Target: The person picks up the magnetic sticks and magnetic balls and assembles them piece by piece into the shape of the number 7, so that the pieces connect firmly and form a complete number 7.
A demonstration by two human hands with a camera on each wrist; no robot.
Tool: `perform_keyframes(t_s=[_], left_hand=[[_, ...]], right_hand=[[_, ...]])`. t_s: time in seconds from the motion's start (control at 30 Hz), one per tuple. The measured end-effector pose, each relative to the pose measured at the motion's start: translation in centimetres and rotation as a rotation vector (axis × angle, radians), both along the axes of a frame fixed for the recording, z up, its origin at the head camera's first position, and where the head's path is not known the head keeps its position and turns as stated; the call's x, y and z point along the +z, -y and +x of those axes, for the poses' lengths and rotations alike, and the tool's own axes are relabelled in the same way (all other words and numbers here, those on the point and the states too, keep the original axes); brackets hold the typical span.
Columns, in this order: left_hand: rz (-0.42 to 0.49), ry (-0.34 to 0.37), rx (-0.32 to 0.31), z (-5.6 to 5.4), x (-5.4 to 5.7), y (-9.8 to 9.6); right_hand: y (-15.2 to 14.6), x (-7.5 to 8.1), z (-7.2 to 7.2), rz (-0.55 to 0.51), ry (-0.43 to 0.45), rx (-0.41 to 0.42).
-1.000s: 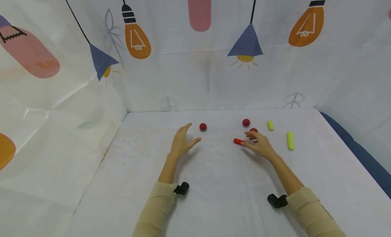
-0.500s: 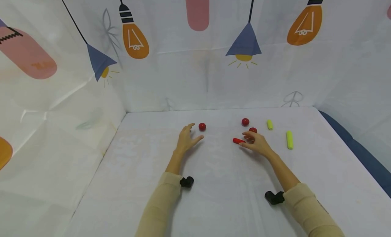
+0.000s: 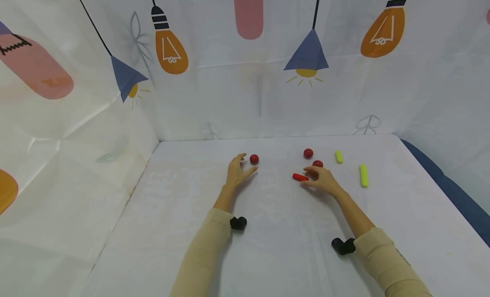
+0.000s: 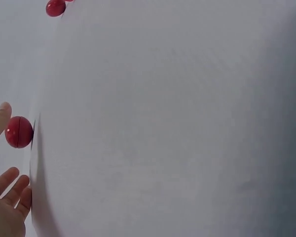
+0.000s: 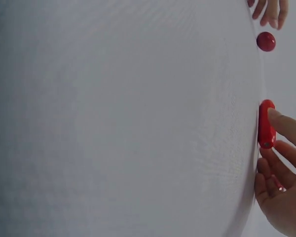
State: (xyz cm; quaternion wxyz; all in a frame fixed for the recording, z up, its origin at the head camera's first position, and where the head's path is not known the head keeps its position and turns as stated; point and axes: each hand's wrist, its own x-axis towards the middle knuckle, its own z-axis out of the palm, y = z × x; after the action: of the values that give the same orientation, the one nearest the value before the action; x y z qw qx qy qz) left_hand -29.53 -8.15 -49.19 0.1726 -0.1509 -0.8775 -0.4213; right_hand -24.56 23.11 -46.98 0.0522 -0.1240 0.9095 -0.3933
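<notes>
My left hand (image 3: 235, 174) reaches over the white table, fingers and thumb spread beside a glossy red ball (image 3: 254, 159). In the left wrist view a thin dark seam runs across that ball (image 4: 18, 132), and the thumb tip overlaps its edge. A short red cylinder (image 3: 300, 177) lies on the table by my right hand (image 3: 323, 181). The right wrist view has the thumb overlapping this cylinder (image 5: 267, 126), while the fingers are apart, loosely bent, close to its near end. Another red ball (image 3: 317, 163) sits just behind the right fingers, partly hidden.
One more red ball (image 3: 308, 153) stands farther back. On the right lie a short yellow-green cylinder (image 3: 338, 157) and a longer one (image 3: 363, 176). A printed white curtain (image 3: 229, 97) rises at the table's back edge. A dark blue surface (image 3: 455, 190) borders the right side.
The left hand has moved forward and to the right, closer to the red ball. The right hand has barely shifted; the red cylinder's near end now shows more from behind the thumb.
</notes>
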Motion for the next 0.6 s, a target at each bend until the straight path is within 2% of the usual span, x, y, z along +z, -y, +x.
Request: perform_keyframes(t_s=[0.4, 0.6], left_hand=[[0.010, 0.045, 0.043, -0.9, -0.3, -1.1], [-0.033, 0.072, 0.052, -1.2, -0.1, -1.7]], right_hand=[[0.1, 0.0, -0.3, 0.028, 0.022, -0.008], [0.2, -0.1, -0.2, 0.018, 0.021, -0.009]])
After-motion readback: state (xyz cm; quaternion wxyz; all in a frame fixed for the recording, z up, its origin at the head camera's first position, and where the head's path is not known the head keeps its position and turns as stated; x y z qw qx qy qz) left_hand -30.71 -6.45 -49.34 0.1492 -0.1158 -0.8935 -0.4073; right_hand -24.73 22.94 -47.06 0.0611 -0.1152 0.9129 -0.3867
